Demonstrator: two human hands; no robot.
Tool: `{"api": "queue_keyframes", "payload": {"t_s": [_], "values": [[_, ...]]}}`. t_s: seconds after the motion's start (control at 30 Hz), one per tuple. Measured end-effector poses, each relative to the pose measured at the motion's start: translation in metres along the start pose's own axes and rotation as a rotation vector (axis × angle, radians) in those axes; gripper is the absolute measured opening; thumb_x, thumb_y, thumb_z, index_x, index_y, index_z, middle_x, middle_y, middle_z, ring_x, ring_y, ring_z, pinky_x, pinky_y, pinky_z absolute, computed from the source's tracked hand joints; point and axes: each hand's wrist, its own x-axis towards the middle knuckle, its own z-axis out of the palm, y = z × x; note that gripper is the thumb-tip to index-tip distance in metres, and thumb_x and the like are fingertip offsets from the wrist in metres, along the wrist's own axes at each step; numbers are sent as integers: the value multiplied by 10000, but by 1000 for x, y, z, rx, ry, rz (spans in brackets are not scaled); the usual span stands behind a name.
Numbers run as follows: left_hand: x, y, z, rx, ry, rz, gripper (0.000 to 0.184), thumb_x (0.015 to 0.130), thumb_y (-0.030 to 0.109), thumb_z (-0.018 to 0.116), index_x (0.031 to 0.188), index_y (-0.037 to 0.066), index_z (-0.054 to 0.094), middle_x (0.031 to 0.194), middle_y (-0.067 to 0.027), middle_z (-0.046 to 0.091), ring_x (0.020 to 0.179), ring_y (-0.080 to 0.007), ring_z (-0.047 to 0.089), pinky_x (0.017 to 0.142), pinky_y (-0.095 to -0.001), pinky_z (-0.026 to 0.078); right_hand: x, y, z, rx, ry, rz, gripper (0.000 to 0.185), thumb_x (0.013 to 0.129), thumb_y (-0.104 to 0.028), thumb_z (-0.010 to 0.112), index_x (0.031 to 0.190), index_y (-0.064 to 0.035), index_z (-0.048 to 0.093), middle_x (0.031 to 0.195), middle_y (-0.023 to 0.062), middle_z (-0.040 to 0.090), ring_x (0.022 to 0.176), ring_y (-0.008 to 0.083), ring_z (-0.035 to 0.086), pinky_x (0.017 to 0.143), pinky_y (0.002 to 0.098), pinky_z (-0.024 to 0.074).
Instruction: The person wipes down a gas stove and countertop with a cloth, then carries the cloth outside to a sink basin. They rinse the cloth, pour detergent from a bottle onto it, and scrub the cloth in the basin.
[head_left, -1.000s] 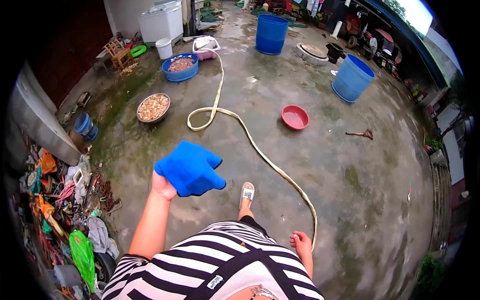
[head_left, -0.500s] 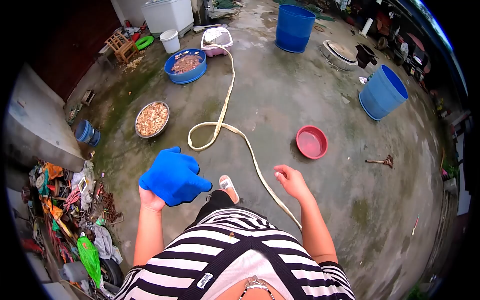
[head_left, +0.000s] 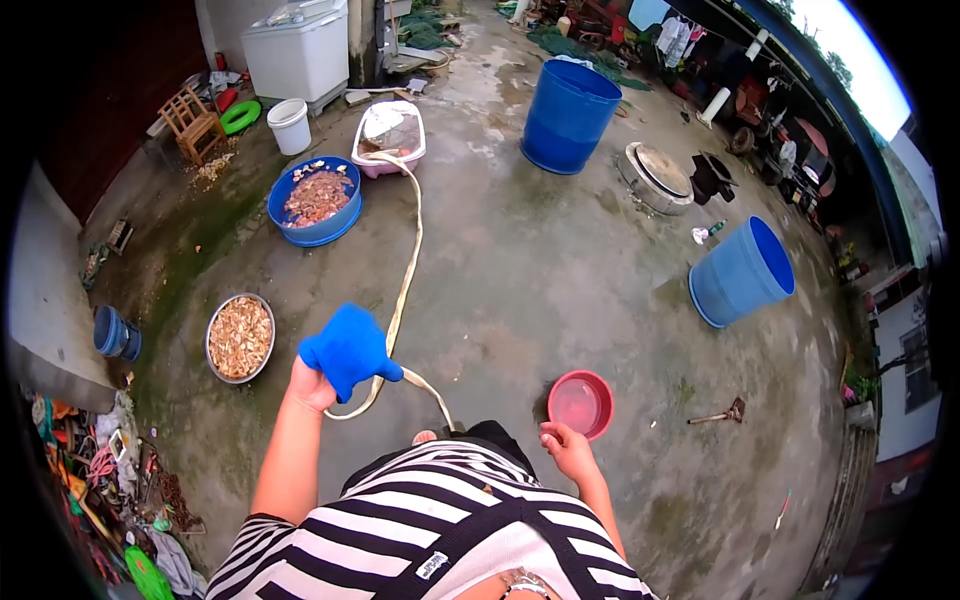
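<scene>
My left hand (head_left: 313,386) is closed at a blue glove (head_left: 349,350), whose cloth bulges beyond the bare heel of the hand; my fingers are hidden by it. One point of the glove sticks out to the right over the pale hose (head_left: 405,285) on the ground. At the lower middle, my right hand (head_left: 570,455) is empty, its fingers loosely curled and a little apart. It overlaps the near rim of the red basin (head_left: 580,404) in view, with no clear contact. A metal bowl of light brown pieces (head_left: 240,338) stands left of the glove.
A blue tub (head_left: 315,202) of pinkish pieces and a pink-white basin (head_left: 389,140) with the hose end stand farther off. Two blue barrels (head_left: 570,115) (head_left: 741,272) and a round lid (head_left: 659,172) are to the right. Clutter (head_left: 110,470) fills the lower left; a hatchet-like tool (head_left: 718,412) lies right.
The view has tilted up and moved forward; the red basin, bowl and barrels are lower and nearer in the picture. My right hand now overlaps the red basin's rim. The glove stays at my left hand.
</scene>
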Motion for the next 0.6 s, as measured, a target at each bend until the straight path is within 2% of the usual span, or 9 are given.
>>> {"api": "queue_keyframes", "payload": {"t_s": [0.07,0.17,0.3,0.33,0.4,0.43,0.47,0.57,0.6], "values": [[55,15,47,-66,-32,-94,508,956,304,537,1346,-22,536,1352,-188,597,1210,-321,598,1049,-466,478,26,6,-15,95,55,86,286,980,-126,626,1235,3,640,1014,91,731,891,150,687,769,303,558],[142,29,76,9,-85,-81,508,964,320,535,1345,-16,544,1352,-183,602,1196,-311,611,1045,-470,481,80,21,-35,220,131,203,280,982,-114,617,1230,15,640,1012,93,730,868,158,693,737,302,569],[242,35,39,-15,-25,-61,506,970,326,526,1349,-9,542,1338,-180,611,1189,-304,616,1042,-467,484,189,36,-66,227,129,301,275,983,-107,610,1229,12,643,1023,108,728,825,174,702,705,296,576],[260,39,40,-6,-25,-36,506,970,326,526,1349,-9,542,1338,-180,611,1189,-304,616,1042,-467,484,226,45,-76,229,118,276,275,983,-107,610,1229,12,643,1023,108,728,825,174,702,705,296,576],[298,46,50,-4,75,-71,492,966,320,534,1332,-8,553,1324,-170,620,1182,-298,618,1040,-464,485,309,60,-95,-66,110,118,281,969,-126,628,1216,6,655,975,105,734,822,163,704,711,299,572],[316,50,55,8,78,-55,492,966,320,534,1332,-8,553,1324,-170,620,1182,-298,618,1040,-464,485,345,32,-109,-176,109,41,295,950,-153,651,1198,5,665,917,113,739,818,157,707,728,317,569],[333,51,58,15,96,-62,485,963,316,538,1324,-8,557,1316,-167,623,1178,-296,619,1038,-464,485,383,4,-124,-93,74,120,315,925,-230,659,1177,-43,687,1055,207,725,993,337,706,882,414,548],[393,69,67,32,112,-31,471,960,308,542,1309,-8,565,1295,-161,633,1168,-294,623,1035,-461,486,487,-91,-159,-167,38,-50,312,931,-218,650,1185,-38,677,1071,210,719,1007,341,700,877,414,548],[411,74,68,22,115,-17,464,959,304,543,1301,-7,570,1281,-159,639,1161,-295,626,1032,-459,488,520,-116,-167,-219,31,-157,305,934,-193,653,1194,-34,672,1036,191,728,966,312,708,855,395,552]]}}
